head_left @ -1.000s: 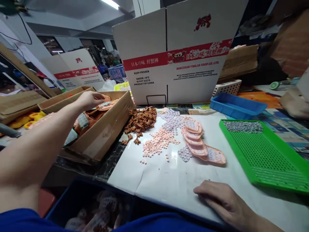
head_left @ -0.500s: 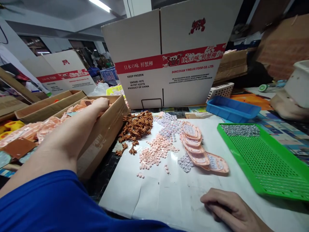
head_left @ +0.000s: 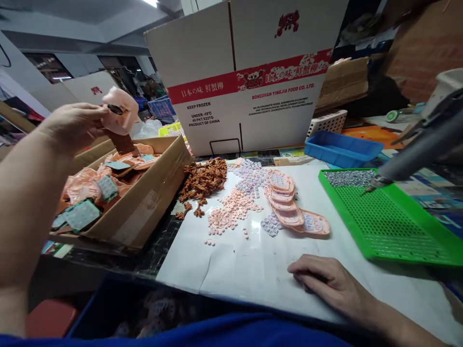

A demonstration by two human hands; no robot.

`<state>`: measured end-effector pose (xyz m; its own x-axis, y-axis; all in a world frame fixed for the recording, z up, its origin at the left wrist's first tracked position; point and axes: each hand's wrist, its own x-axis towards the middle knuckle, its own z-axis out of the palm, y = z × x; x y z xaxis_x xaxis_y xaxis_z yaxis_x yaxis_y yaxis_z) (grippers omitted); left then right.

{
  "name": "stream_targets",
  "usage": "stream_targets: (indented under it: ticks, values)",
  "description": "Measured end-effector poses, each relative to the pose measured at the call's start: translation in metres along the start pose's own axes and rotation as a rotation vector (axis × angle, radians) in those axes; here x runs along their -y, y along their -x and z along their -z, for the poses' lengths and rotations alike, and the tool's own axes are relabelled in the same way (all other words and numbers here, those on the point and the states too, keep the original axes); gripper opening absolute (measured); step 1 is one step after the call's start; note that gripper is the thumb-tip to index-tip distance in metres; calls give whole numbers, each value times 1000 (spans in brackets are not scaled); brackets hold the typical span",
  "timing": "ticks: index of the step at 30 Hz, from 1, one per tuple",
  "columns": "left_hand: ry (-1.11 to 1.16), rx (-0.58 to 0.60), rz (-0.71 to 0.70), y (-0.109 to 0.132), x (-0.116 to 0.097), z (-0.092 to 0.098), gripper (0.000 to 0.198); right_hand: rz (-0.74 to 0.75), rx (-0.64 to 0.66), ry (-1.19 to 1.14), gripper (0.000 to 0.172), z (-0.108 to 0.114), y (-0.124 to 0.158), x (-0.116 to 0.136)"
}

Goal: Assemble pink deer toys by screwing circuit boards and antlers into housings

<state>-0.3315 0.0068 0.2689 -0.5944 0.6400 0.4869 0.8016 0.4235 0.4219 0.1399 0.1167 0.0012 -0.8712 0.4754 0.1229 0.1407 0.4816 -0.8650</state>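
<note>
I have the left hand (head_left: pixel 85 123) up in the air, above the box (head_left: pixel 159 189) at the left side of the desk (head_left: pixel 159 250). Its thumb and fingers pinch a pink part (head_left: pixel 125 112) by its left edge, with little gap between them. A brown piece (head_left: pixel 123 143) shows just under it, and I cannot tell if the two are joined. The box is full of pink and brown parts (head_left: pixel 85 185), some with pale green squares (head_left: pixel 82 215).

My right hand (head_left: pixel 331 282) rests near the front edge of the white sheet (head_left: pixel 246 274). Its fingers bend in, and I cannot tell if they hold a thing.

By the sheet's back left corner I see a pile of brown bits (head_left: pixel 206 179). Pink dots (head_left: pixel 231 210) lie beside it, toward the middle, and pale keys (head_left: pixel 250 176) lie behind them, near the back edge. Right of these, pink shells (head_left: pixel 285 205) lean on each other in a row. A green tray (head_left: pixel 394 212) sits along the right edge, with silver bits (head_left: pixel 347 178) in its back left corner. A grey driver (head_left: pixel 415 149) hangs with its tip over the tray. A big white carton (head_left: pixel 202 53) stands behind the back edge.
</note>
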Motion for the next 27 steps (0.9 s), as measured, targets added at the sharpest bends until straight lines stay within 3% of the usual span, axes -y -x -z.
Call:
stream_targets:
  ticks: [3,6,11,13,15,17,21,24,27]
  values:
    - [332,50,69,27,-34,8,23,-76,-11,-76,27,2,-3,12]
    - [517,129,17,61,-72,-4,20,-166,-37,-176,23,6,-6,30]
    - [569,366,-31,131,-119,-64,39,-85,-222,-501,21,3,-8,52]
    - [522,506,-173,162,-131,-94,39,-81,-276,-689,29,1,-8,56]
    - [429,556,-380,191,-138,-124,31,-125,-293,-856,38,-1,-7,57]
    - [325,502,-581,219,-142,-151,23,-198,-296,-990,44,-2,-2,54]
    - [151,236,-860,262,-149,-189,21,-315,-340,-1112,42,-3,17,39]
    - [57,96,-945,281,-156,-203,14,-378,-379,-1046,39,-2,32,29]
    - [35,46,-995,290,-164,-208,11,-410,-367,-944,37,0,40,26]
